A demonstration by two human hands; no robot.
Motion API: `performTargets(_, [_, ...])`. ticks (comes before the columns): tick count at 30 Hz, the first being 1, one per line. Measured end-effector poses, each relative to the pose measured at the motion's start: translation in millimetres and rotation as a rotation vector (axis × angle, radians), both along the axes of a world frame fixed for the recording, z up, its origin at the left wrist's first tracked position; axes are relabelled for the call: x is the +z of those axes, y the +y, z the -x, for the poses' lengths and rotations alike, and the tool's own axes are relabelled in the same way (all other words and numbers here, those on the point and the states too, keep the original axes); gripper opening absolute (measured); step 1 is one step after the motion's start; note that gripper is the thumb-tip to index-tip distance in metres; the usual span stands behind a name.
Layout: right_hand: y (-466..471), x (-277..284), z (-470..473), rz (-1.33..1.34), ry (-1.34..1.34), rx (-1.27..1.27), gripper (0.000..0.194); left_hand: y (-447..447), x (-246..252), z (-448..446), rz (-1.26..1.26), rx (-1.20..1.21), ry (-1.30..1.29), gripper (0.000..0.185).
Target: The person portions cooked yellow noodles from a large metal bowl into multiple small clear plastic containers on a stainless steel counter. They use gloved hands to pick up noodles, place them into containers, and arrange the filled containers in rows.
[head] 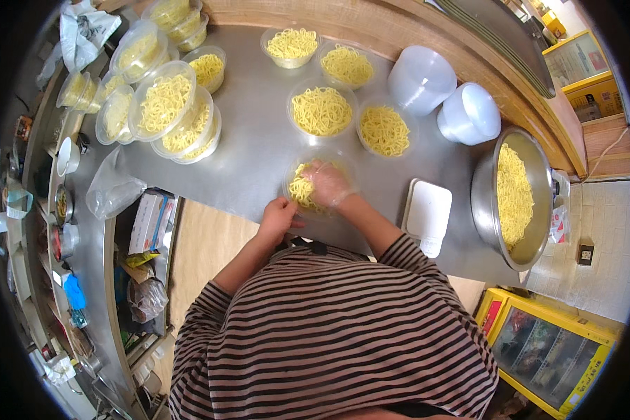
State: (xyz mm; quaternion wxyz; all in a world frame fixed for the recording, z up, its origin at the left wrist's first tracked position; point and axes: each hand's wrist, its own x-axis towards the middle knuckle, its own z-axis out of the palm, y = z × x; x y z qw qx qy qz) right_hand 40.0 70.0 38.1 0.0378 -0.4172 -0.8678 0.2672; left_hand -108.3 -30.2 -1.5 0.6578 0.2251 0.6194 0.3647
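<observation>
Close in front of me on the steel table stands a clear plastic bowl (319, 157) of yellow noodles (301, 190). My right hand (329, 184), in a clear disposable glove, is down in this bowl with its fingers curled into the noodles. Strands partly hide the fingertips. Bare, my left hand (277, 219) grips the bowl's near left rim. Just beyond are more noodle bowls, one straight ahead (322, 111) and another to its right (384, 131). A white kitchen scale (428, 212) lies right of my right forearm. Farther right, a large steel basin (484, 210) contains a heap of noodles (514, 197).
Stacked empty plastic bowls (422, 79) and a smaller stack (470, 113) stand at the back right. Filled bowls (165, 105) are stacked at the left. A plastic bag (116, 184) hangs over the table's left edge by a shelf with boxes (149, 223). A yellow-framed cabinet (546, 346) stands lower right.
</observation>
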Motion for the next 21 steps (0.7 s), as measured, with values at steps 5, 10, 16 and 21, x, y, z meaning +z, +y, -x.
performTargets(5, [-0.6,22.9,-17.3,-0.091,0.265,-0.090,0.052,5.0,10.8,1.5,-0.004,-0.001,0.014,0.022])
performTargets(10, [-5.2,39.5,-21.2,-0.251,0.107,-0.078,0.043,7.0,8.8,2.6,0.025,-0.005,-0.002,0.024])
performTargets(16, [7.1,9.8,-16.6,0.327,0.072,-0.135,0.038,9.8,9.5,6.0,0.031,-0.052,0.032,0.023])
performTargets(21, [10.5,7.6,-24.0,0.089,-0.081,-0.018,0.034,12.8,21.1,7.1,0.043,-0.008,-0.058,0.018])
